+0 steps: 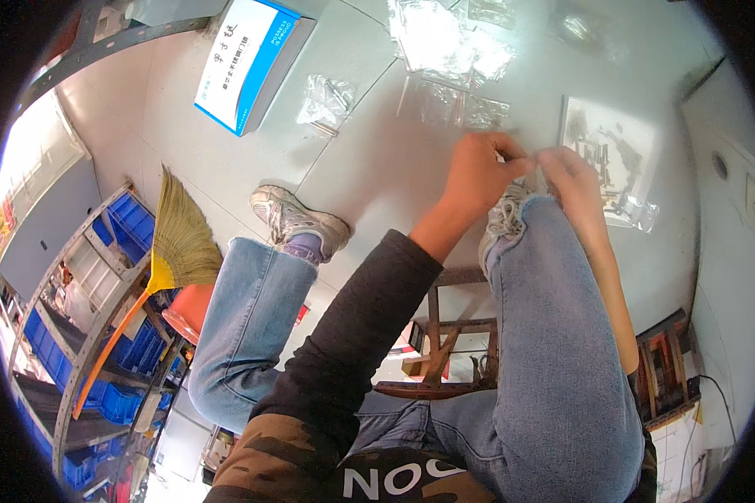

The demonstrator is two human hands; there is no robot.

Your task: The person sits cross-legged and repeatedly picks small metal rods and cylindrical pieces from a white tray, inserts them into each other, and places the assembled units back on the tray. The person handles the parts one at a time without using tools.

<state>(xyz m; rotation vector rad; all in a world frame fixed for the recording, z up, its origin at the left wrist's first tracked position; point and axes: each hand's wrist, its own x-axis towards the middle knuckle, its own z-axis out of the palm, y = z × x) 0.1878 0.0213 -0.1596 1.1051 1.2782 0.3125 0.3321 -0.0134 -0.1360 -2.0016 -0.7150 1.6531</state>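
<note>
My left hand [478,172] and my right hand [572,180] meet just above my right knee, fingertips pinched together. Between them they hold a small clear bag [533,161], mostly hidden by the fingers. I sit on a wooden stool [445,344] in blue jeans, with my right shoe [503,220] right under the hands and my left shoe [298,220] out to the left. On the grey floor beyond the hands lie several clear plastic bags [445,50]. A white sheet [608,155] with small dark parts lies just right of my right hand.
A blue and white box [252,63] lies on the floor at the upper left. A straw broom with an orange handle [176,243] leans against metal shelving with blue bins [117,335] on the left. A wooden crate [663,369] stands at the right.
</note>
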